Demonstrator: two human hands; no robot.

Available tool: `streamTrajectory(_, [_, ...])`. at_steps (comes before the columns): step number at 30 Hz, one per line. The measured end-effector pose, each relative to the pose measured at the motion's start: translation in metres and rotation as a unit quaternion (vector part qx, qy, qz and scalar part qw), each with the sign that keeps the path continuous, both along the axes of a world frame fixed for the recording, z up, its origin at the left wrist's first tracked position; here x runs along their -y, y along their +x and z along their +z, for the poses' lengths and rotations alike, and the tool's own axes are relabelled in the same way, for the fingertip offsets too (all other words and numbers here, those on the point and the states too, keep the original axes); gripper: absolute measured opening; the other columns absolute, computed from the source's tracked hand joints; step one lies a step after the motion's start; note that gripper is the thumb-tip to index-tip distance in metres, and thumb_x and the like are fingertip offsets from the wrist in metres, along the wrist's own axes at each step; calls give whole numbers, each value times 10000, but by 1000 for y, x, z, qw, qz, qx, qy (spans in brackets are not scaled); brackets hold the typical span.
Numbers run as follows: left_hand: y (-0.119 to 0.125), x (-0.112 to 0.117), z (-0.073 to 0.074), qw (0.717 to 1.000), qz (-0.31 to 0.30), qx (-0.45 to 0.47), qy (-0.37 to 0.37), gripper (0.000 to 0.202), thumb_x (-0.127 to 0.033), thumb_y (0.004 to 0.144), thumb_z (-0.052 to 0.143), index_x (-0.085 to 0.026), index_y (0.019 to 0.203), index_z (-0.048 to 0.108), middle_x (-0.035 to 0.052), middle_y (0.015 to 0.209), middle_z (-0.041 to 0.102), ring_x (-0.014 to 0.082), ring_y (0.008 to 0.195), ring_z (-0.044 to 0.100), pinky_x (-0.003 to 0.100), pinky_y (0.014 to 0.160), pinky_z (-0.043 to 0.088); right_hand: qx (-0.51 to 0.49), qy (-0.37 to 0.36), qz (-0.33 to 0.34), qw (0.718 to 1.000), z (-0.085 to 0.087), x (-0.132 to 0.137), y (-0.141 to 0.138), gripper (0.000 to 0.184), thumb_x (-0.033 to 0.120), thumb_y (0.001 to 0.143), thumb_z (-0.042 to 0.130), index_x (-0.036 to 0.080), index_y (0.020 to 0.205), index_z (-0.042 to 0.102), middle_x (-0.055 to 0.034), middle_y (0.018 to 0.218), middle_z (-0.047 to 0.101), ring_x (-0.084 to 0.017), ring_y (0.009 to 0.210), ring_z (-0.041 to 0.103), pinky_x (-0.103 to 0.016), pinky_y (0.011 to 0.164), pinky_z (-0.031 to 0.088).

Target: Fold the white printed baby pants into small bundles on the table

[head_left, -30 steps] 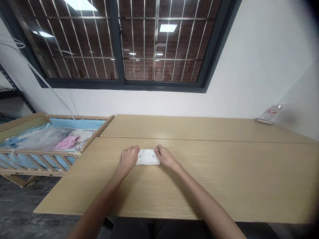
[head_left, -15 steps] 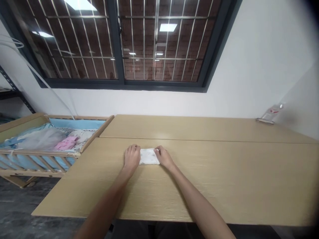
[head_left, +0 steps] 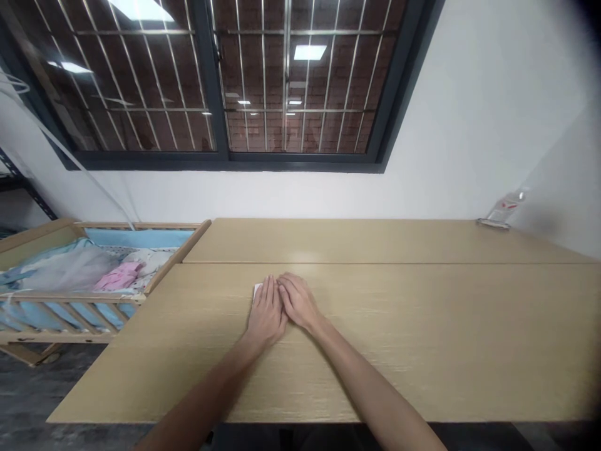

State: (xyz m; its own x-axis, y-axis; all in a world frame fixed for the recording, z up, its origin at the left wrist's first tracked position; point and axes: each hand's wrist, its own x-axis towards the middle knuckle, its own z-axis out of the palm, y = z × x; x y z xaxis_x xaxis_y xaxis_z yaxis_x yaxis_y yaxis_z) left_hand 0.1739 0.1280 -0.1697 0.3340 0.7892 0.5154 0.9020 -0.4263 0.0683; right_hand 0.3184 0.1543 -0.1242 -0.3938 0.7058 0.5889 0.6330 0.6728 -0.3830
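Both hands lie flat, palms down, side by side on the table, and between them they cover almost all of a small folded white cloth; only a pale corner shows past the knuckle side of the left hand. The right hand sits touching the left, its fingers laid slightly across toward it. All the fingers are stretched out and close together, pressing down rather than closed round anything, so neither hand grips the cloth; the flat palms look suited to squashing the folds and keeping the bundle from springing open. The cloth sits on the near board of the table, just this side of the seam that runs across it, roughly midway along the table's width. Its long axis cannot be read, since so little of it shows; the visible corner points left and away from the person. The fingertips point away toward the wall and window. Well apart to the left, a wooden crib butts against the table's end and holds blue lining, gauzy fabric and a pink garment. A clear bottle lies at the far right corner.
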Motion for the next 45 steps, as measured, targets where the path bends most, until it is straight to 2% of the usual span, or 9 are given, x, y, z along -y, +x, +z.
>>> streamTrajectory(5, [5,-4,0,999,-1,-23,-35,670,-283,965,438,-127,1596,274,196,1653,276,378,1542,212,583,1262,175,69,-49,50,995,-6,5,-16,588,458,1079,264,134,1538,439,-139,1598,424,-257,1514,325,-472,1261,237])
streamTrajectory(11, [4,-7,-6,998,30,5,-62,730,-381,943,465,-227,1615,228,131,1664,282,352,1550,203,605,1255,161,103,-184,13,977,-12,0,-17,726,590,1057,150,138,1610,278,-122,1663,276,-240,1569,180,-470,1282,132])
streamTrajectory(17, [-6,-12,-15,994,62,32,-79,849,-443,888,502,-30,1578,228,263,1635,268,372,1553,176,559,1247,203,103,-212,-12,972,-20,-7,-1,763,629,1041,137,145,1625,222,-104,1689,189,-232,1583,95,-465,1286,79])
streamTrajectory(21, [-26,-18,-23,993,66,75,-70,936,-601,914,481,4,1565,189,319,1626,228,408,1542,186,570,1210,276,99,-234,-34,967,-24,-9,12,827,654,1028,152,88,1631,144,-152,1693,131,-261,1583,89,-469,1282,99])
streamTrajectory(25, [-54,-22,-7,991,11,113,-66,932,-662,940,447,-20,1565,194,301,1634,233,395,1542,196,575,1210,290,80,-224,-46,970,-16,-8,22,836,635,1034,190,48,1625,123,-198,1692,96,-287,1583,75,-478,1278,106])
streamTrajectory(31, [-74,-21,26,978,-107,157,-81,500,-536,957,526,-204,1329,571,126,1357,636,267,1296,565,458,1144,420,64,-124,25,990,4,3,31,624,518,1018,447,201,1553,391,-148,1638,347,-295,1529,279,-484,1233,237])
streamTrajectory(37, [-67,-20,13,979,-94,102,-151,769,-531,798,724,-190,1445,486,141,1499,531,333,1425,441,512,1191,357,95,-141,39,985,-6,1,31,744,428,867,667,167,1517,418,-194,1570,433,-333,1453,394,-514,1193,280])
streamTrajectory(42, [-63,-26,8,973,-100,169,-120,541,-194,806,594,-208,1346,559,109,1424,598,281,1363,511,494,1171,393,40,-105,30,993,-17,-14,26,613,156,792,592,176,1401,521,-150,1424,585,-289,1332,518,-456,1138,374])
streamTrajectory(45, [-63,-28,14,968,-94,207,-110,398,-154,843,509,-233,1216,622,86,1357,633,254,1324,535,482,1177,381,-2,-100,21,995,-17,-19,24,489,118,786,568,183,1270,600,-128,1273,673,-277,1196,601,-442,1074,432])
